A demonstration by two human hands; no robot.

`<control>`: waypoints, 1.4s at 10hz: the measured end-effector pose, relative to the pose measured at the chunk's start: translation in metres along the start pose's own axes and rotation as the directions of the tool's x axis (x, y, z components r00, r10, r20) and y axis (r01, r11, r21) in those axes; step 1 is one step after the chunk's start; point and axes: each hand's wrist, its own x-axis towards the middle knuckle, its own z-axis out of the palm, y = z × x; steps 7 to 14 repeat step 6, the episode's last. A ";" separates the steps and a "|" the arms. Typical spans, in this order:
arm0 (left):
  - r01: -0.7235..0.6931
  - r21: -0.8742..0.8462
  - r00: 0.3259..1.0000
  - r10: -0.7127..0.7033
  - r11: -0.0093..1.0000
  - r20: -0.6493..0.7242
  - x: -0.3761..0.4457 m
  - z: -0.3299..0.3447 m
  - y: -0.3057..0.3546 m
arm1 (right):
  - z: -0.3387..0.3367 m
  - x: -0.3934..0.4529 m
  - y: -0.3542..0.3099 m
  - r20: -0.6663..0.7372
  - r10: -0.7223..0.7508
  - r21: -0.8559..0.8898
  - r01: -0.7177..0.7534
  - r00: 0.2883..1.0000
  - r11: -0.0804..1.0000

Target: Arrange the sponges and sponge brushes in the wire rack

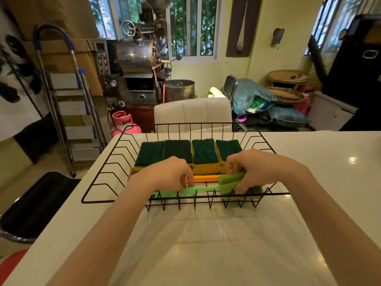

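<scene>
A black wire rack (107, 162) stands on the white table (319, 182). Several yellow sponges with dark green scrub tops (204, 151) lie side by side along the rack's far half. In front of them lies an orange sponge brush (206, 178), partly hidden by my hands. Nearest the front wall lies a green sponge brush (202, 190). My left hand (165, 176) grips its handle. My right hand (261, 168) holds its green sponge head at the right end.
A white padded chair (191, 114) stands just behind the table. A black seat (35, 205) is at the left, with a stepladder (68, 104) and a pink gas cylinder (123, 122) beyond. The table's left edge runs close to the rack.
</scene>
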 end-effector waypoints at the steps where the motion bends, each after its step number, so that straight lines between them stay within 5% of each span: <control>1: -0.002 0.028 1.000 0.002 1.000 -0.002 0.003 0.004 0.000 | 0.004 0.004 0.000 0.015 0.003 -0.026 -0.003 1.000 1.000; 3: -0.005 0.038 1.000 0.005 0.999 0.007 0.005 0.006 -0.001 | 0.006 0.007 0.004 0.117 0.053 0.022 -0.056 0.992 0.998; 6: -0.015 0.025 1.000 0.015 1.000 0.011 0.004 0.005 -0.002 | -0.004 -0.003 0.007 0.037 0.008 0.199 -0.015 0.999 0.980; 14: -0.015 0.025 1.000 0.015 1.000 0.011 0.004 0.005 -0.002 | -0.004 -0.003 0.007 0.037 0.008 0.199 -0.015 0.999 0.980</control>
